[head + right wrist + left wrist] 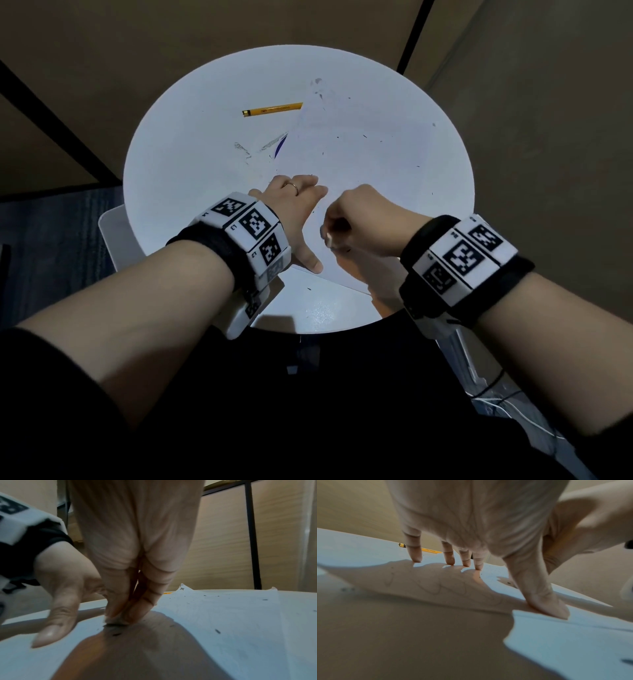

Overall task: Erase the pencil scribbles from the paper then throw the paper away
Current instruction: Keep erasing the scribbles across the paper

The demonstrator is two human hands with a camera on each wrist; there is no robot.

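Evidently the paper (359, 164) lies flat on the round desk (171, 192) so it can be rubbed clean; the left hand (294, 212), fingers straight and spread, presses its edge at about 7 o'clock to stop it sliding. Just right of it, the right hand (356, 219) pinches a small eraser (116, 620) down onto the sheet, crumbs around. A pencil (272, 109) lies at 11 o'clock.
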